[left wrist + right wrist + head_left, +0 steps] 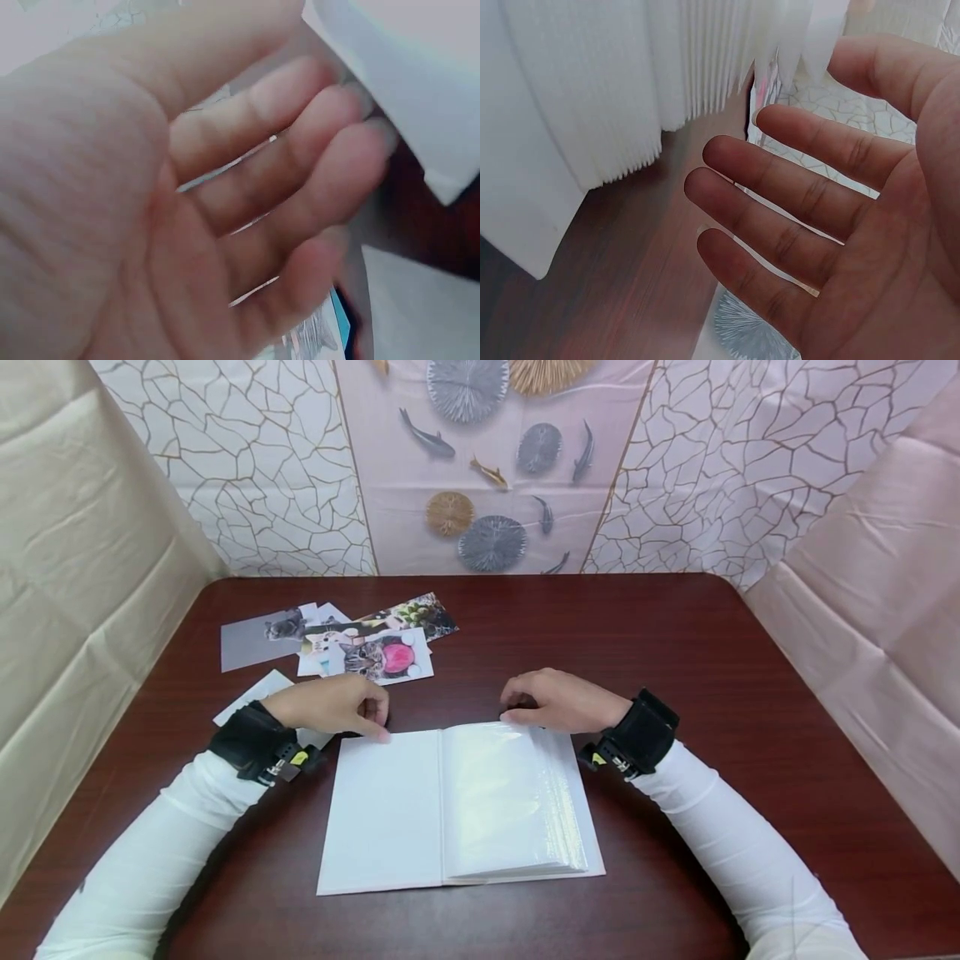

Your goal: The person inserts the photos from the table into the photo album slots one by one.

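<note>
A photo album (386, 818) lies open on the table, with a plain white inside cover on the left and a stack of clear plastic sleeves (498, 802) on the right. My left hand (333, 703) is at the album's top left corner, thumb tip on the cover's edge and other fingers loosely bent with nothing in them, as the left wrist view shows. Over the top edge of the sleeves is my right hand (562, 700). In the right wrist view its thumb (874, 71) is right at a page edge, while the loosely extended fingers (780, 206) hold nothing.
Loose photo prints (386, 657) of cats and other pictures overlap in a pile behind my left hand. Another print (255, 695) lies partly under my left wrist. The dark wooden table (720, 643) ends at a patterned cloth wall (480, 468).
</note>
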The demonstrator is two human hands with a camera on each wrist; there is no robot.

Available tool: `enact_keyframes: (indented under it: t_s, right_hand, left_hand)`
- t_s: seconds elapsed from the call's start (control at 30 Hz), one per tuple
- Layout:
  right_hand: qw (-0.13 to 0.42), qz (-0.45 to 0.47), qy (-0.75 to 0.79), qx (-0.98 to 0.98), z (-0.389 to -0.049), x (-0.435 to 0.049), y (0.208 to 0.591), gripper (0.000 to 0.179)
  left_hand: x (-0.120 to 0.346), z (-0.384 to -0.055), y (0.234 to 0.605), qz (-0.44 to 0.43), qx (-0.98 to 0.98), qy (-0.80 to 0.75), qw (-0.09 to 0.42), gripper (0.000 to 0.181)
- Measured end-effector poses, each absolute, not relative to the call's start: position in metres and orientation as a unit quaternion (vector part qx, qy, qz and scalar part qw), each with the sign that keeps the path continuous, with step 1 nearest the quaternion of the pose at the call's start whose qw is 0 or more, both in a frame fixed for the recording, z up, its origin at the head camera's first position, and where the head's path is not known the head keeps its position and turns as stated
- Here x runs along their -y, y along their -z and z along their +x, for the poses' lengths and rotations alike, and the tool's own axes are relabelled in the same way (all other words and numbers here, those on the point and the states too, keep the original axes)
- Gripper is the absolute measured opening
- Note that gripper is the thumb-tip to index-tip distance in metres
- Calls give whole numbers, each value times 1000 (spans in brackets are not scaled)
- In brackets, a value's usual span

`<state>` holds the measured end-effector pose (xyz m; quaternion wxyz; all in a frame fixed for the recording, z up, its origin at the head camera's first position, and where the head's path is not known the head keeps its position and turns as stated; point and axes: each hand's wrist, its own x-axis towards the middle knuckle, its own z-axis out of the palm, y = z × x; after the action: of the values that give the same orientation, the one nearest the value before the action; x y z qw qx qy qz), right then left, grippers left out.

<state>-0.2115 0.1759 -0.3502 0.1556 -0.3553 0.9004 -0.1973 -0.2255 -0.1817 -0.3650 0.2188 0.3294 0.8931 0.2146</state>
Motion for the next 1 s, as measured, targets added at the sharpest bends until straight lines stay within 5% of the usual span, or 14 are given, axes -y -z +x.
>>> enact_keyframes:
  t_s: [0.17,0.33,0.7,1.0]
  right_hand:
    - [160,-356,198,-899,-213,-176,349,20]
    - [164,-359,197,-897,-213,-177,350,22]
    - [162,-366,199,-895,-214,-175,352,23]
    - [166,-359,200,-896,-214,-174,350,24]
  left_hand:
    - [193,-242,364,270,-928,-225,123,15]
    - [211,-262,364,194,-953,-223,66,29]
    - [237,-279,374,92,-964,-227,102,80]
    - [241,-293,379,98,-962,-223,122,77]
